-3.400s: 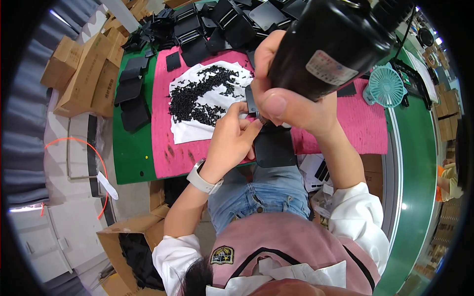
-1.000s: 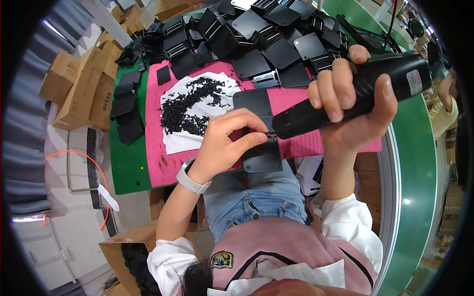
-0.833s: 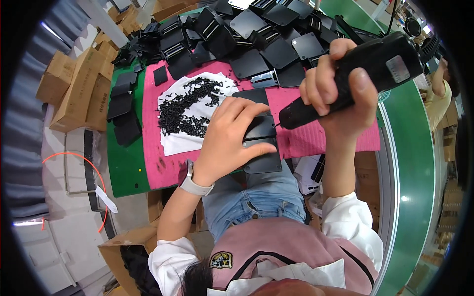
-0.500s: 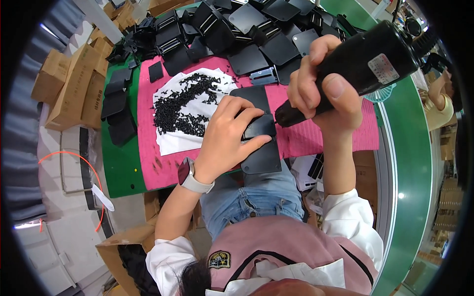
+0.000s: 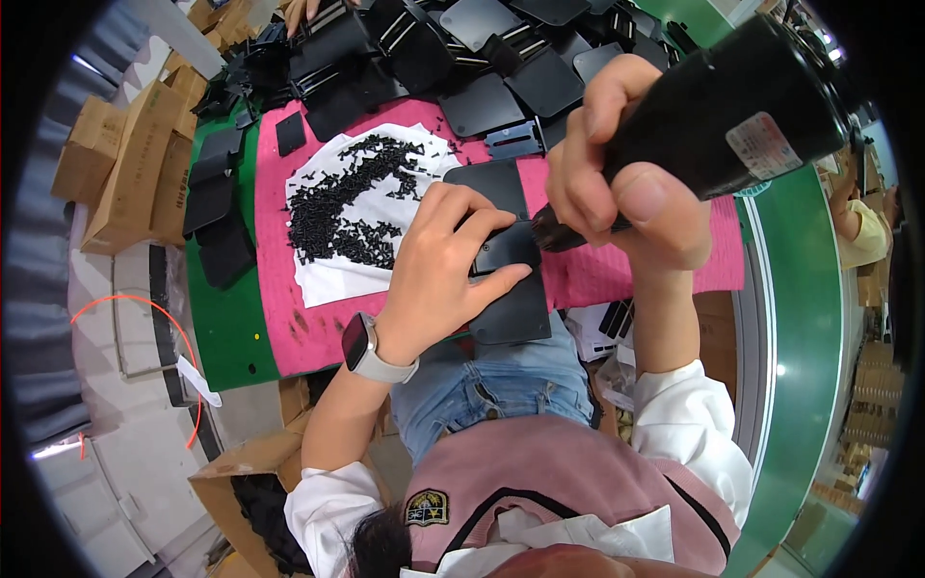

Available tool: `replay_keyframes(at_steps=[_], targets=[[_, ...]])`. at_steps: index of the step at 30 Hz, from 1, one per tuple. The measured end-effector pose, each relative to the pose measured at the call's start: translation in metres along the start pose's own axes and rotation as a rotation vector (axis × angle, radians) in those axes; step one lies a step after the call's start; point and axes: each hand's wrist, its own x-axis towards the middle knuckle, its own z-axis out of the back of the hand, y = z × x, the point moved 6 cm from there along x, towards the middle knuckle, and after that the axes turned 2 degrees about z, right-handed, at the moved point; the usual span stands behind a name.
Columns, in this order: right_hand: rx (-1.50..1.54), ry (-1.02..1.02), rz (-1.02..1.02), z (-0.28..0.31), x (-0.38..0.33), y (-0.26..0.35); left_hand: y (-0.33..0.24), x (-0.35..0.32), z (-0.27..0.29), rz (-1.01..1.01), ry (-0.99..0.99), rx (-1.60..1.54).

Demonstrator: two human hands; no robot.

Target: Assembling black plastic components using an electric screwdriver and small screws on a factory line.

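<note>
My right hand point(image 5: 636, 173) is wrapped round a black electric screwdriver point(image 5: 723, 106). Its tip points down-left and is close to the right edge of a black plate assembly point(image 5: 511, 313); I cannot tell whether they touch. My left hand point(image 5: 438, 246) grips this assembly from the left, fingers over its raised middle block point(image 5: 508, 249) and thumb along the near side. A screw head shows on the block. To the left, many small black screws point(image 5: 332, 207) lie heaped on a white cloth point(image 5: 323, 286).
Black plates and brackets point(image 5: 482, 101) are piled at the far side, where another person's hand point(image 5: 301, 13) reaches in. A pink mat point(image 5: 617, 270) covers part of the green table point(image 5: 226, 332). More black plates point(image 5: 214, 202) lie at left, near cardboard boxes point(image 5: 135, 164).
The screwdriver's body has tilted a little, its tip staying beside the block. Another person's hand has come into view at the far left of the pile. My left hand keeps its grip.
</note>
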Motion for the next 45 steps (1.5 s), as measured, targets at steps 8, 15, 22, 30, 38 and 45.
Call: replay_keyframes(at_steps=[8,15,22,30,38,45], targets=[[0.028,0.037,-0.013,0.003,0.003,-0.006,0.001,0.001,-0.001,0.009,-0.010,-0.001],[-0.034,0.063,0.004,-0.003,0.004,-0.005,-0.002,0.000,0.001,0.007,-0.047,-0.008],[-0.010,0.052,-0.018,-0.003,0.001,-0.005,-0.003,0.000,0.002,0.006,-0.063,-0.005],[0.026,0.042,-0.047,-0.004,-0.001,-0.010,0.000,-0.001,0.000,0.009,-0.049,-0.014],[0.053,0.030,-0.074,-0.002,-0.002,-0.010,0.000,0.002,-0.001,0.017,-0.036,-0.016],[-0.120,0.051,0.033,-0.007,-0.003,-0.002,-0.001,-0.001,0.001,0.007,-0.050,-0.032]])
